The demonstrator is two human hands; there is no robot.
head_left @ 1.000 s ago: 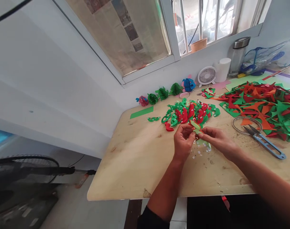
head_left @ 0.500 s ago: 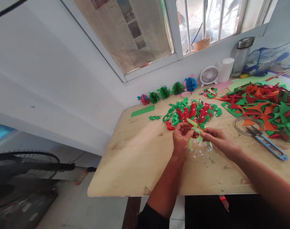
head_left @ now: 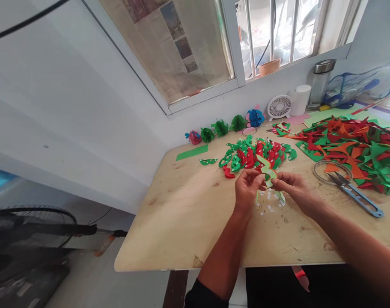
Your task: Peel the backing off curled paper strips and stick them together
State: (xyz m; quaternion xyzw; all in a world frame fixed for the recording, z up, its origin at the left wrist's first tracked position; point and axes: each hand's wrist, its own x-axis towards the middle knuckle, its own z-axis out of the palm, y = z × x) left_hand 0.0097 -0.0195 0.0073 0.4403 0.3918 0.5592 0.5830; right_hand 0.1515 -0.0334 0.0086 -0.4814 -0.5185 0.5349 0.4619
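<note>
"Starting at the left, what can be made out?"

"A dark fan point(head_left: 31, 231) is seen off the surface point(head_left: 169, 226), low and blurred. On the far left part of the surface a green paper strip point(head_left: 192, 152) is laid flat, and just beyond it a pink paper ornament point(head_left: 194, 137) is set by the wall. A single green cut-out point(head_left: 208, 161) is placed a little nearer."

"And moving right?"

"Three green paper ornaments point(head_left: 220, 128) are lined up along the far side, followed by a blue paper ornament point(head_left: 254, 118). In front of these a pile of red and green cut-outs point(head_left: 250, 156) is spread, many marked with small white patches."

"How are the hands occupied?"

"Just on the near side of that pile, a pale green cut-out point(head_left: 268, 170) with an orange edge is raised above the surface. Its left side is pinched by the closed fingers of the left hand point(head_left: 247, 188), its lower right end by those of the right hand point(head_left: 291, 186). Beneath, white bits point(head_left: 270, 208) are scattered."

"What is found farther right?"

"A small white fan point(head_left: 279, 107) is stood at the far side. Nearer, a ring point(head_left: 314, 171) is overlapped by the blades of blue-handled snips point(head_left: 358, 200). Beyond, red, orange and green paper scraps point(head_left: 349, 137) are heaped."
</note>
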